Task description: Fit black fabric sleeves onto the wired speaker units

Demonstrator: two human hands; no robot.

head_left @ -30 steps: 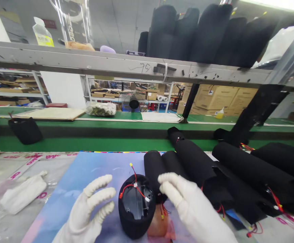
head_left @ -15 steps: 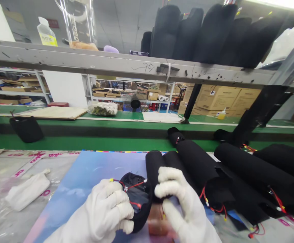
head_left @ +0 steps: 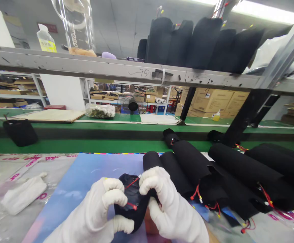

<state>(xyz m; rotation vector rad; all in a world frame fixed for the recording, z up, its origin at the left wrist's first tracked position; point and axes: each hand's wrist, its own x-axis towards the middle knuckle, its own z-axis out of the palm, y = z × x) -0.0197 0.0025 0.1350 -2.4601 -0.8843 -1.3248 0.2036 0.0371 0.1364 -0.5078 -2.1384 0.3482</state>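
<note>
Between my gloved hands is a black fabric sleeve [head_left: 139, 216], its open end toward me. Inside it show dark lining and thin red wires [head_left: 131, 205] with small connectors. My left hand [head_left: 106, 206] is curled on the sleeve's left side, thumb low near its bottom edge. At the upper right rim, my right hand [head_left: 159, 202] pinches the fabric between thumb and fingers; its fingertips are close to a small white connector. Both hands wear white gloves. The sleeve lies over a blue and pink printed sheet [head_left: 86, 179]; its far end is hidden.
Several black rolled sleeves [head_left: 192, 165] with red and yellow wire ends lie to the right. A loose white glove [head_left: 24, 194] rests on plastic film at left. Behind runs a green ledge [head_left: 98, 145] bearing a black pouch [head_left: 20, 131]. Overhead is a metal shelf [head_left: 111, 70].
My right hand has moved left onto the sleeve's rim and closed on it. My left hand's fingers have shifted along the left side. The view has tilted up slightly.
</note>
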